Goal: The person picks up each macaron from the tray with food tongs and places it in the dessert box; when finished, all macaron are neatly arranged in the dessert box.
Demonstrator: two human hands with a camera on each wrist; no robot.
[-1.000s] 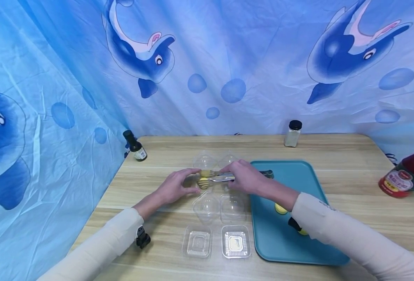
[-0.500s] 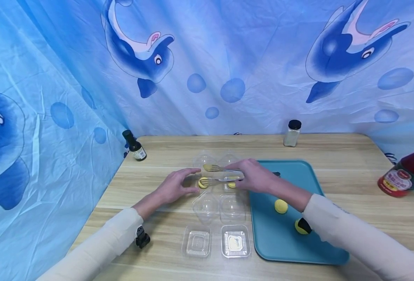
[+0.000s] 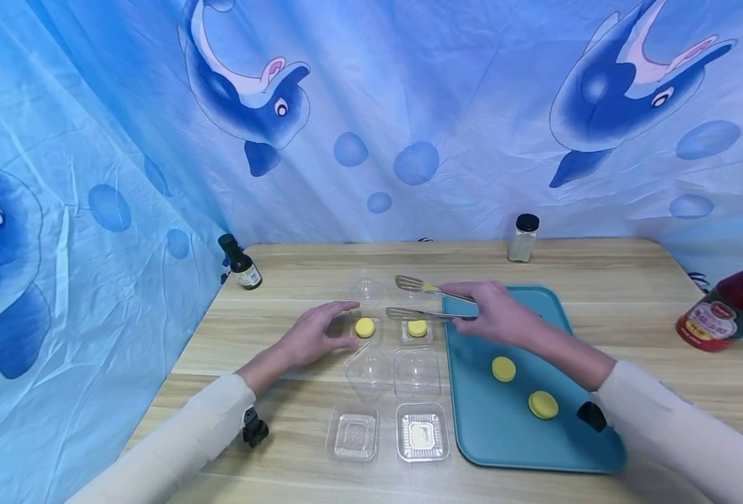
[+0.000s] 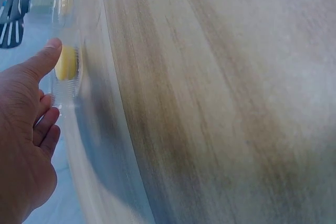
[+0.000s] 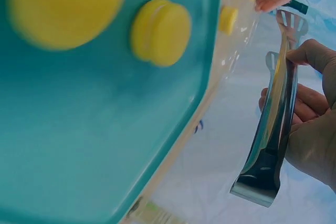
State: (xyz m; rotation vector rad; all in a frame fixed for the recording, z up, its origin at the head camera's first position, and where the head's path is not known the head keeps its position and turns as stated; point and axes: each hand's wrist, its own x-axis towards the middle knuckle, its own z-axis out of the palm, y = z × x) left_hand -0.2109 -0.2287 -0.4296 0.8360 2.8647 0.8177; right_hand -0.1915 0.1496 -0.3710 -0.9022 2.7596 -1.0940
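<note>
My right hand grips a pair of metal tongs, their slotted ends spread apart and holding nothing. It hovers over the far left part of the teal tray. Two yellow macarons lie on that tray. My left hand rests beside a small clear plastic box, thumb and fingers spread along its left side; whether they touch it I cannot tell. Inside that box sits one yellow macaron. Another yellow macaron lies in the neighbouring clear box to the right.
Two clear boxes without macarons stand nearer me, with domed clear lids behind them. A dark bottle stands back left, a black-capped shaker at the back. At right is a large red-filled jar.
The tongs have spread and drawn back to the right with my right hand, leaving a macaron in the left box. My left hand has stayed in place.
</note>
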